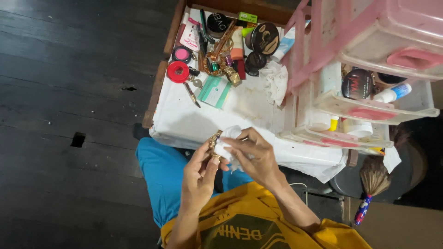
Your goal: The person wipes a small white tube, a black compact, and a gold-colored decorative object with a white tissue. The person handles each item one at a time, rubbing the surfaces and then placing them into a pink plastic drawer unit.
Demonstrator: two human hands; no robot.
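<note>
My left hand (199,174) pinches a small ornate gold object (215,140), held upright near the front edge of a low table (194,121) covered in white plastic. Pressed against that gold object is a crumpled white tissue (229,146), gripped by my right hand (253,156). Both hands meet above my lap, where blue trousers (159,173) and a yellow shirt (258,216) show.
Cosmetics crowd the table's far end: a red round compact (178,71), a pink one (182,54), a dark round case (265,38), a green card (215,91), another tissue (276,79). A pink drawer unit (364,69) stands to the right. A brush (372,184) lies below it. Dark wooden floor (69,115) stretches left.
</note>
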